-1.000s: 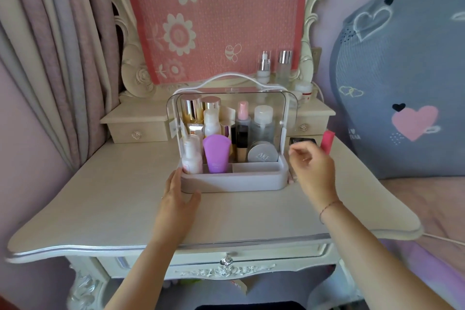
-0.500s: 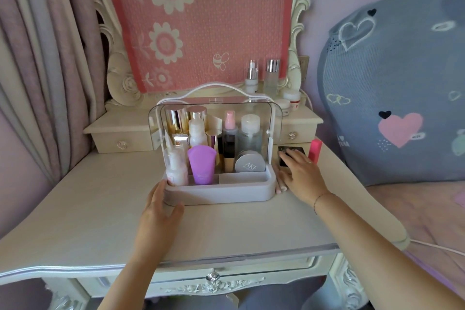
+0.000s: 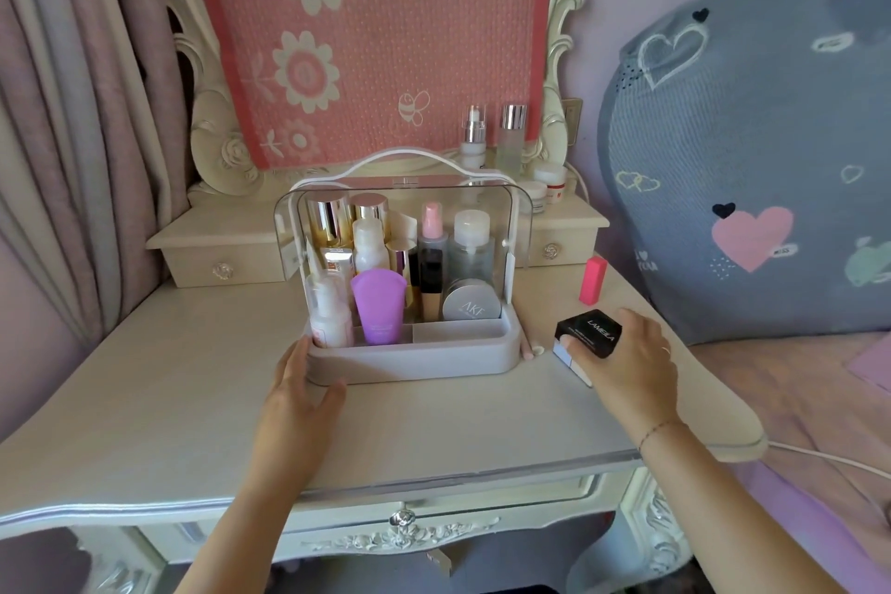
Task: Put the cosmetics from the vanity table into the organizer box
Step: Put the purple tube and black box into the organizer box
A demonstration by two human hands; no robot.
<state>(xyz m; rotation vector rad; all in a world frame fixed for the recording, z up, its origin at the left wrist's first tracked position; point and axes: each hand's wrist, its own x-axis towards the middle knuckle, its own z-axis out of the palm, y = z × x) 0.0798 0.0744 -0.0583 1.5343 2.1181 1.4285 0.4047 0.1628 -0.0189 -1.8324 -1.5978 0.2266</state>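
Note:
The grey organizer box stands mid-table with a clear raised lid and white handle. It holds several bottles, a purple tube and a round silver compact. My left hand rests flat against the box's front-left corner, holding nothing. My right hand grips a black square compact to the right of the box, just above the tabletop, with a pale box partly hidden under it. A pink lipstick stands upright behind it.
The raised back shelf carries two tall bottles and small jars at the right. A mirror covered by a pink flowered cloth rises behind. Curtains hang at the left; a grey heart-print cushion and a bed lie right.
My right hand left the pink lipstick standing on the table, reached down beside the box, and now has the black compact lifted and drawn toward me. My left hand stayed at the box.

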